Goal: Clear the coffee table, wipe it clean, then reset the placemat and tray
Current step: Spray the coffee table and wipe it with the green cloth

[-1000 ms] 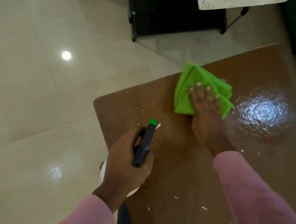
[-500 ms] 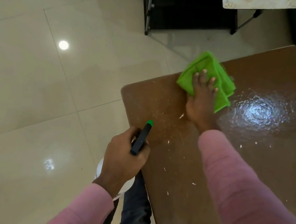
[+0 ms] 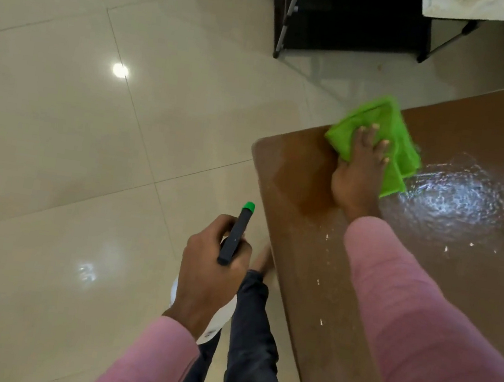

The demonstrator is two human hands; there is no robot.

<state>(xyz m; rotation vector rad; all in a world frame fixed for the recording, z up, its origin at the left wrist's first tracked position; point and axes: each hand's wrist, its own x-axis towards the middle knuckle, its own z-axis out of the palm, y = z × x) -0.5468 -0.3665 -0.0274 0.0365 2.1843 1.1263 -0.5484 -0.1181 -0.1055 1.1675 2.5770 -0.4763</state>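
Observation:
The brown coffee table (image 3: 303,204) fills the right side, with white crumbs scattered on it and a wet shiny patch (image 3: 457,202). My right hand (image 3: 359,169) presses flat with straight fingers on a folded green cloth (image 3: 381,124) near the table's far left edge. My left hand (image 3: 211,269) grips a spray bottle (image 3: 235,236) with a dark head and green nozzle, held off the table's left side above the floor. Its white body shows below my wrist.
Glossy beige floor tiles (image 3: 87,169) spread to the left. A black metal-framed stand (image 3: 346,20) sits beyond the table, with a pale patterned sheet (image 3: 486,7) at the top right. My dark trouser leg and bare foot (image 3: 262,262) stand beside the table's left edge.
My right hand has pushed the green cloth farther toward the table's far left edge. My left hand with the spray bottle has moved off the table to its left side.

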